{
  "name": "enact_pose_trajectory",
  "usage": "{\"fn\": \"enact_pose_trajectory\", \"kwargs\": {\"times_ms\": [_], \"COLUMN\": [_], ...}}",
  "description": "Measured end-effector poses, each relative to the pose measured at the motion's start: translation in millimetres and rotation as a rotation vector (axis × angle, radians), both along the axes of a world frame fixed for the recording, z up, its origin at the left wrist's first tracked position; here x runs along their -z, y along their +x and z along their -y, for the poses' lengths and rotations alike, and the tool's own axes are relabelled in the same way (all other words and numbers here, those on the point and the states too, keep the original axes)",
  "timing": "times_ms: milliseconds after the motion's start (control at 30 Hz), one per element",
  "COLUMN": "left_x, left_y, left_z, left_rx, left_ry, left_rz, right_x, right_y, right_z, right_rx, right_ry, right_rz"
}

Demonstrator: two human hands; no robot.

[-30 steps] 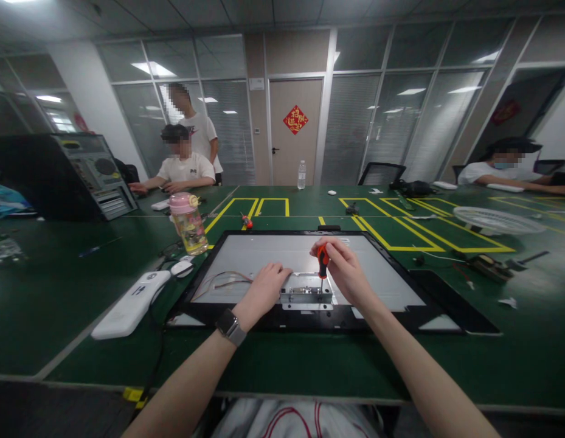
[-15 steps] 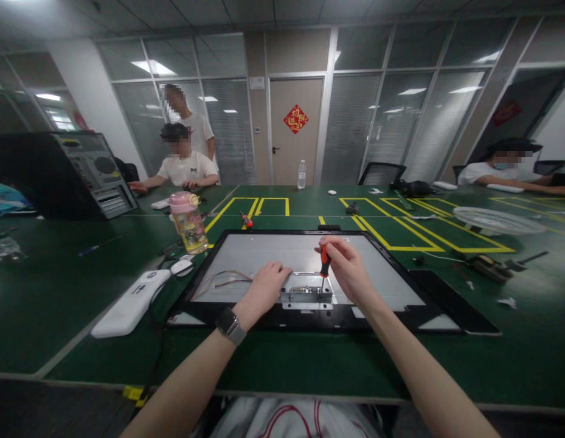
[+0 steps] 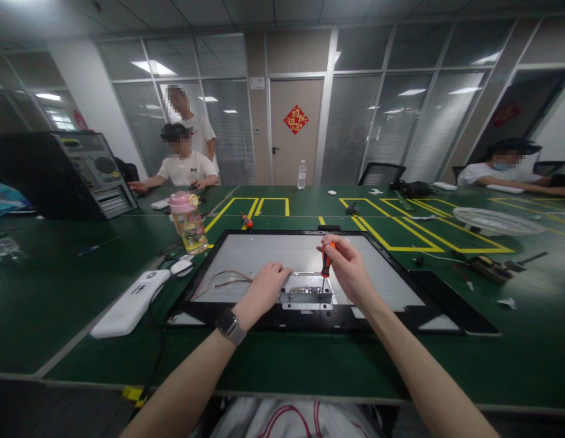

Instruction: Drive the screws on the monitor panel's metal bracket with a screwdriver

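Observation:
A flat display panel with a black frame lies in front of me, its pale back upward. On it, near the front edge, sits a metal bracket. My right hand grips an orange and black screwdriver, held nearly upright with its tip down at the bracket's right part. My left hand rests on the panel at the bracket's left end, fingers stretched out. Thin cables run across the panel to the left of that hand.
To the left are a white case, a pink-lidded bottle and a computer tower. A black flat piece lies right of the panel. Farther right are a tool and a white ring. Several people are around the table.
My right hand and the top of the screwdriver have shifted very slightly to the right. My left hand and the panel have stayed in place.

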State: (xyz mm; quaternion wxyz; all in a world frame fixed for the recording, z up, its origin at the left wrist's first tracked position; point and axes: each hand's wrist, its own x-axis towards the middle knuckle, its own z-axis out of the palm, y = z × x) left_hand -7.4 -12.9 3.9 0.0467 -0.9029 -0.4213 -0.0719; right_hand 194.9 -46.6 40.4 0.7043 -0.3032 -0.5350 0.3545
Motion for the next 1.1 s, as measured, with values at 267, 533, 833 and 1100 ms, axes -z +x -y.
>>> {"fn": "enact_pose_trajectory", "kwargs": {"times_ms": [267,533,833,1100], "left_x": [2.0,1.8,1.7,1.5], "left_y": [-1.2,-1.0,-0.6,-0.7], "left_z": [-0.7,-0.5,-0.7,-0.9], "left_rx": [0.011,0.001,0.007,0.005], "left_ry": [0.009,0.005,0.003,0.006], "left_rz": [0.016,0.016,0.01,0.006], "right_x": [-2.2,0.8,-5.9,0.5], "right_y": [0.6,-1.1,-3.2,-1.8], "right_z": [2.0,1.5,5.9,0.5], "right_rx": [-0.041,-0.013,-0.157,-0.053], "right_ry": [-0.01,-0.007,-0.003,0.012], "right_rz": [0.009,0.031,-0.083,-0.022]}}
